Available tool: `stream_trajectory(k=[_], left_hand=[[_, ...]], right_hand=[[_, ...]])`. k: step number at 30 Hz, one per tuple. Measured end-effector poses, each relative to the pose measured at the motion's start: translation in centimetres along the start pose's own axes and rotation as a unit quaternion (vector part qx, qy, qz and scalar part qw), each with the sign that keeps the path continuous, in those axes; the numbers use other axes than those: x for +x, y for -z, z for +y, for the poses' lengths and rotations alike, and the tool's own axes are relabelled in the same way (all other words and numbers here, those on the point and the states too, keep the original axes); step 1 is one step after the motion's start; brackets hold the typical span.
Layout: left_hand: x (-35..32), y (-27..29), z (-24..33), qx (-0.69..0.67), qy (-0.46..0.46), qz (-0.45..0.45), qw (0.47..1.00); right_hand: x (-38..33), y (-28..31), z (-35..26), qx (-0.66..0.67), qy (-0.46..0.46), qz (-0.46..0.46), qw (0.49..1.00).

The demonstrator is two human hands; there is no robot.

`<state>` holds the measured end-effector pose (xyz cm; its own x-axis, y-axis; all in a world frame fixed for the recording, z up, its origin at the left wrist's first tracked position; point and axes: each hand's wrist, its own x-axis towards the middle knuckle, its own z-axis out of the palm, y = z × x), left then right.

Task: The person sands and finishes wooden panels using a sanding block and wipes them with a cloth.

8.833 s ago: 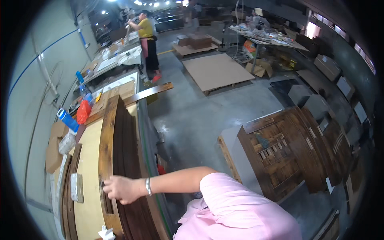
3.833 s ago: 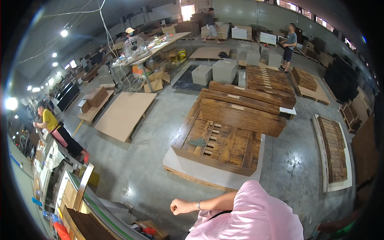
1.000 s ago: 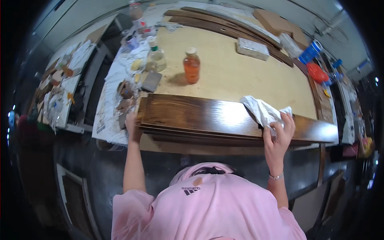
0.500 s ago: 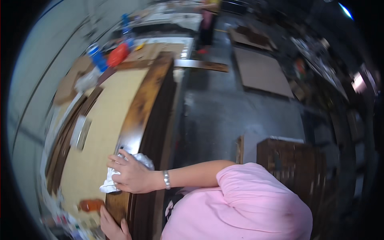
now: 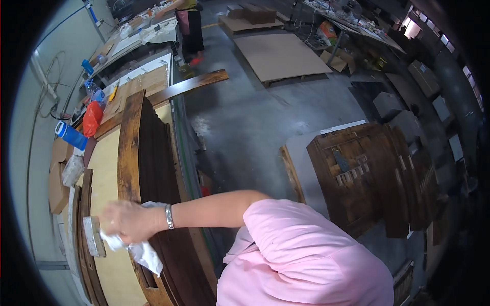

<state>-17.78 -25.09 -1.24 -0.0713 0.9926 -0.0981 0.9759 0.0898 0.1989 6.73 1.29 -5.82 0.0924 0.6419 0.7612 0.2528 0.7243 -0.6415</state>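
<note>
My right hand, with a metal bracelet on its wrist, is shut on a crumpled white rag. It presses the rag onto the top edge of a dark stained wooden panel. That panel lies with other dark panels on a light workbench top. A small grey block lies just left of the hand. My left hand is out of sight.
A blue bottle and a red bag sit at the bench's far side. A long dark plank lies across the bench end. Dark wood pieces are stacked on the floor to the right. Another person stands at a far bench.
The view has swung. My right hand stays on the panel's edge with the rag. My left hand, seen at the lower edge half a second ago, has left the view.
</note>
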Motion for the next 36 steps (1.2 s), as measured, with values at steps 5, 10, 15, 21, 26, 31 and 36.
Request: stream_trajectory(k=[5, 10, 15, 21, 26, 31, 36], left_hand=[[0.1, -0.6, -0.6, 0.007, -0.011, 0.029, 0.999], [-0.1, -1.1, -1.8, -0.018, -0.011, 0.054, 0.998], [-0.2, -1.2, -2.0, -0.017, -0.027, 0.071, 0.997], [-0.2, -1.4, -2.2, 0.002, -0.034, 0.082, 0.996], [-0.5, -1.5, -2.5, 0.000, -0.013, 0.070, 0.997], [-0.1, -1.5, -2.4, -0.001, -0.017, 0.074, 0.997], [-0.2, -1.6, -2.2, -0.010, -0.006, 0.074, 0.997]], right_hand=[[-0.2, 4.3, 5.1, -0.192, 0.104, -0.277, 0.936], [8.9, 15.3, 10.2, -0.304, -0.228, -0.107, 0.919], [3.5, 7.4, 4.0, -0.010, -0.029, -0.112, 0.993], [-0.7, 4.0, 6.2, -0.153, 0.151, -0.163, 0.963], [9.2, 15.8, 13.2, -0.460, -0.159, -0.083, 0.870], [2.4, 9.4, 9.9, -0.180, 0.099, -0.180, 0.962], [4.6, 10.0, 10.6, -0.208, 0.045, -0.185, 0.959]])
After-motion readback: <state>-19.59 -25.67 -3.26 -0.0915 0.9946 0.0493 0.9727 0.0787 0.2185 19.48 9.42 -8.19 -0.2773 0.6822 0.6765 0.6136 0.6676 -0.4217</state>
